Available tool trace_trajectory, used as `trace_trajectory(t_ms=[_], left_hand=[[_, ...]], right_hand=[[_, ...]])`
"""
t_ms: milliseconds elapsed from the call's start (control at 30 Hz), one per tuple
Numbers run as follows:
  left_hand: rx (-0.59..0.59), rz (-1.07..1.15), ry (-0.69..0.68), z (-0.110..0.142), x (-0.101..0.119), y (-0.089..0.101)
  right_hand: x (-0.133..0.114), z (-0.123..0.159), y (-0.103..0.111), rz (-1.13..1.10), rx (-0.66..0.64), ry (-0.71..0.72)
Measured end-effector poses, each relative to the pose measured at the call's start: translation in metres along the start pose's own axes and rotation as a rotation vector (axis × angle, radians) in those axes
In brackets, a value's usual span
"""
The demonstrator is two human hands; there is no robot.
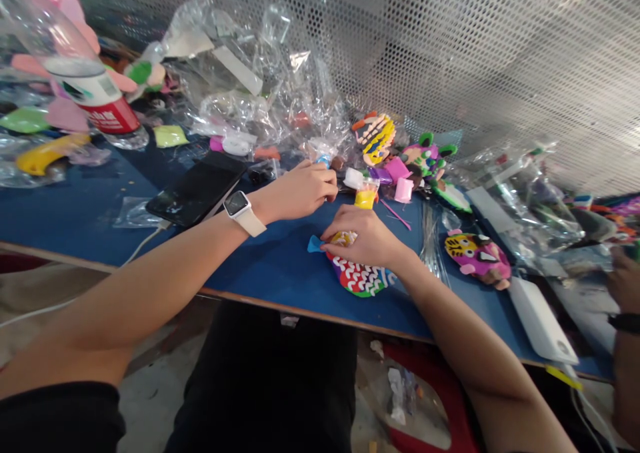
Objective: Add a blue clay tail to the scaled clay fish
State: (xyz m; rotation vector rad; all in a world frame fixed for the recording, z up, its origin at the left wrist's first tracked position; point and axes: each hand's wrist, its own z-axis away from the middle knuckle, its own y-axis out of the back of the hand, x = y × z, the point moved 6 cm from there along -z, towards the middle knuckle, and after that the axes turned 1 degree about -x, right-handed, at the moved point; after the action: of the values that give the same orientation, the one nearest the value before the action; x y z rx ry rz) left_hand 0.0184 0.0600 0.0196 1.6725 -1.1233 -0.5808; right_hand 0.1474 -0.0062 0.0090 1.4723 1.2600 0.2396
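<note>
A multicoloured clay figure [363, 280] with rows of white curved strips lies on the blue table near its front edge. My right hand [367, 233] rests over its upper part, thumb and fingers closed at its left end, where a piece of blue clay [315, 244] sticks out. Whether that blue piece is joined to the figure is hidden by the fingers. My left hand [313, 190], with a watch [240, 206] on the wrist, is farther back with fingers curled down, close to small clay packets. Its fingertips are partly hidden; a bit of light blue [324, 160] shows just behind them.
Behind my hands lie crumpled clear bags [240, 80], a yellow packet [367, 198] and pink packets [403, 190]. A black phone [197, 186] and a bottle [107, 100] stand left. At right are a pink-yellow clay figure [477, 256], a white power bank [543, 320] and another person's hand [625, 280].
</note>
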Motion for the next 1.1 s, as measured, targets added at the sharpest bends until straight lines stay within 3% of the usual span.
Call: trace_trajectory(t_ms=[500,700,900,1000,1100], left_hand=[[-0.042,0.014,0.02,0.0,0.002,0.002],[-0.029,0.011,0.015,0.0,0.0,-0.001],[-0.046,0.048,0.004,0.0,-0.002,0.003],[-0.158,0.191,-0.02,0.004,-0.004,0.009],[-0.391,0.327,-0.03,0.012,-0.002,0.005]], right_hand=[[-0.006,0.0,-0.009,0.1,-0.15,0.106],[-0.003,0.001,-0.005,0.026,-0.135,0.144],[0.005,-0.002,-0.001,-0.093,-0.042,0.032],[0.009,-0.002,0.001,-0.136,-0.032,-0.012],[0.012,-0.001,0.002,-0.141,-0.058,-0.056]])
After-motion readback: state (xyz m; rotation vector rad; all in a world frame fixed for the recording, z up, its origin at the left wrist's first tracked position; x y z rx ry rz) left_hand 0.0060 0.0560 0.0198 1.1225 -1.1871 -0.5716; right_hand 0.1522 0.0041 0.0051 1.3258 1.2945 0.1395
